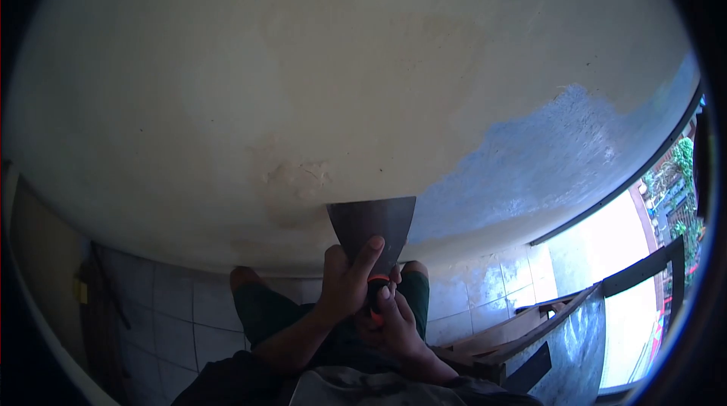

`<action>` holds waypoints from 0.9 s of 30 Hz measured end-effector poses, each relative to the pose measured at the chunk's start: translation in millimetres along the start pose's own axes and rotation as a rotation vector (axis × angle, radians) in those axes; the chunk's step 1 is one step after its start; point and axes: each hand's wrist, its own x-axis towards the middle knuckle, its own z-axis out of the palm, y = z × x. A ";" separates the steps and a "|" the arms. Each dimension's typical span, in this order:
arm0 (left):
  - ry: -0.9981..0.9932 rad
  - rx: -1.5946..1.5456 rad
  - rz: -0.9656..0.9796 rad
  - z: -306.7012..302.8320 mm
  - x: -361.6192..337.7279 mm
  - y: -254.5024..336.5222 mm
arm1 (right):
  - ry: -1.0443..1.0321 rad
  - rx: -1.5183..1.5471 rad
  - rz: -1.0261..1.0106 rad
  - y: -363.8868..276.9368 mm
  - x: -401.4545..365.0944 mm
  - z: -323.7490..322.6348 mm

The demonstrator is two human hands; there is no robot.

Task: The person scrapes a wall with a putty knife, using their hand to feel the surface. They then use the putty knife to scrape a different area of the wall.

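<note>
A wide putty knife [371,220] with a dark blade and a black and red handle is held up in front of me, its straight edge right at the cream wall [363,88]. My right hand [397,323] is closed round the handle, thumb lying along it. Higher up, my left hand [348,281] pinches the lower blade, thumb on the face toward me and fingers hidden behind. Just left of the blade, the wall has a rough, blistered patch [299,177]. To the right spreads a bluish, shiny area [522,160] with an uneven border.
Wooden furniture or boards [507,338] lean at the lower right, beside a bright opening [606,254] with plants outside. White floor tiles [170,300] run along the wall's base. A dark upright piece [102,315] stands at the left. My knees are close to the wall.
</note>
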 end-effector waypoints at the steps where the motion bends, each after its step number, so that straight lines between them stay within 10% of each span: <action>1: -0.017 0.000 -0.003 1.1 0.7 2.4 | -0.003 -0.010 -0.013 -0.4 -0.3 -0.5; 27: -0.004 0.015 0.014 8.1 2.3 0.7 | -0.039 -0.008 -0.006 -6.5 -1.6 -5.5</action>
